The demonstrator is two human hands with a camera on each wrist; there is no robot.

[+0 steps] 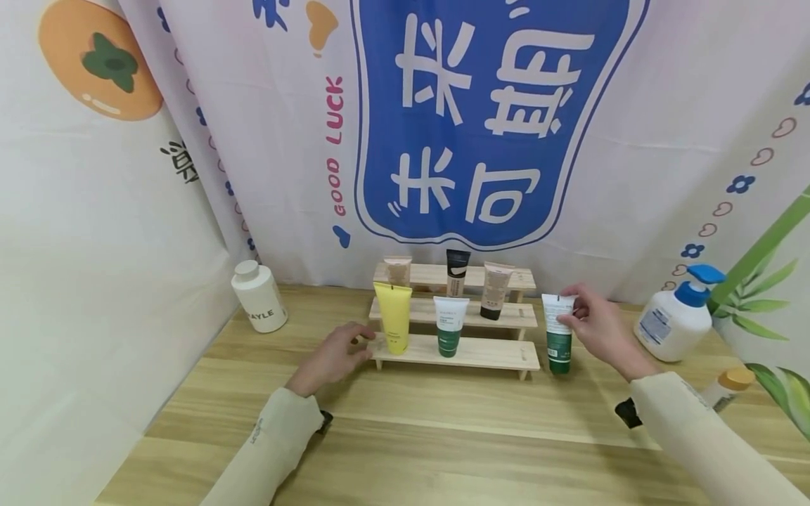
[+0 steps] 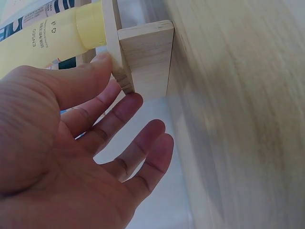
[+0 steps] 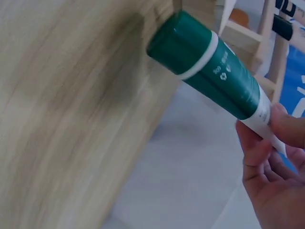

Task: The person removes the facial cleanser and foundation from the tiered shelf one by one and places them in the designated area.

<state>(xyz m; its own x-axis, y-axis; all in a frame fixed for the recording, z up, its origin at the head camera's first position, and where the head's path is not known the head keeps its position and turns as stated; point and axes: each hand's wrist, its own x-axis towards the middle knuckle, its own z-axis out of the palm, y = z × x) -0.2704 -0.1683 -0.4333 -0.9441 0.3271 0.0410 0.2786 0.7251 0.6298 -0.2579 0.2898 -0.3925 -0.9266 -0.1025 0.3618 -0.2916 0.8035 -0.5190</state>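
Note:
My right hand (image 1: 598, 323) pinches a white tube with a green cap (image 1: 557, 344) by its upper part, cap downward, just right of a three-step wooden display rack (image 1: 487, 358). In the right wrist view, the tube's green cap (image 3: 183, 43) stands out beyond the fingers over the tabletop. My left hand (image 1: 334, 357) grips the left end of the rack's lowest step; the left wrist view shows the thumb (image 2: 90, 76) on top and fingertips at the underside. A yellow tube (image 1: 395, 320) and another white-green tube (image 1: 450, 327) stand on that step.
A beige tube with a black cap (image 1: 496, 288) stands on the middle step. Behind are a black-topped tube (image 1: 457, 270) and a pinkish tube (image 1: 398, 270). A white bottle (image 1: 259, 296) stands left; a blue-pump bottle (image 1: 677, 320) and an orange-capped bottle (image 1: 728, 386) stand right.

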